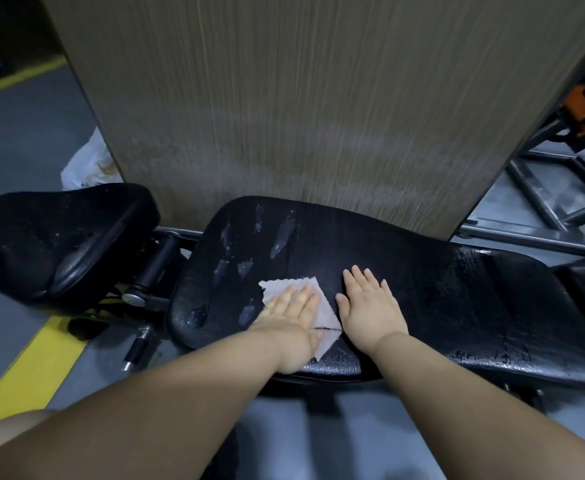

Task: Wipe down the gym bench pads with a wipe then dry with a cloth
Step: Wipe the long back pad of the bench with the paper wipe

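The left hand (293, 311) lies flat with fingers straight, pressing the wipe (305, 306) onto the long black pad (457, 306) of the bench, so the whole palm drives the sheet across the surface. The right hand (370, 306) rests just beside it, fingers spread on bare vinyl, probably to brace. Wet streaks (282, 237) remain beyond the wipe; the seat pad (52, 233) at left appears untreated.

Head view, steeply down, close.

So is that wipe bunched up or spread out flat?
Spread flat. The wipe lies open on the bench pad, its edges showing around the left hand pressing it.
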A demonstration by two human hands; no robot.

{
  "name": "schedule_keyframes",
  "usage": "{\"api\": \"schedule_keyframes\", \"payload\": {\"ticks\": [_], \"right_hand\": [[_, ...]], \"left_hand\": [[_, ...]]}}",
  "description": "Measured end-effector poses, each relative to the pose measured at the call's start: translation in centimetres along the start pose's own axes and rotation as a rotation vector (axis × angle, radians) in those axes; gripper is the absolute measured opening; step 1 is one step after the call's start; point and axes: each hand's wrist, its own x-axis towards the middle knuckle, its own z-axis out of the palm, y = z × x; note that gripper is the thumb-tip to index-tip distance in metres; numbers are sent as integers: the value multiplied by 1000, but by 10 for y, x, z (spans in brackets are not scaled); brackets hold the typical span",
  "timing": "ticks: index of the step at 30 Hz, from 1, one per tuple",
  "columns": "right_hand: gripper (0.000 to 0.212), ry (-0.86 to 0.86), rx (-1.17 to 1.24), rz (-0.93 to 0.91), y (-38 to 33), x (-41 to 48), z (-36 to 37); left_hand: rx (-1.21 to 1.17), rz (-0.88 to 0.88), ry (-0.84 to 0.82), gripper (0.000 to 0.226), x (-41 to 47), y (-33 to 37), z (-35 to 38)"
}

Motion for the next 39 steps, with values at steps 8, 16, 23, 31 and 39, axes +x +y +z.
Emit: {"api": "schedule_keyframes", "payload": {"ticks": [8,16,23,31,39], "right_hand": [[53,0,-1,-55,7,7,-5],[52,-15,-3,-54,13,47,-13],[56,62,60,-48,13,47,-5],[55,72,28,-55,14,52,-1],[55,73,43,-38,14,54,-1]], "left_hand": [[-48,-73,15,61,49,-5,-34],[-53,-114,63,61,104,-10,-59],[-46,-143,101,62,148,-18,-83],[-54,-138,153,64,194,-27,-110],[-73,-102,178,63,198,-31,-112]]}}
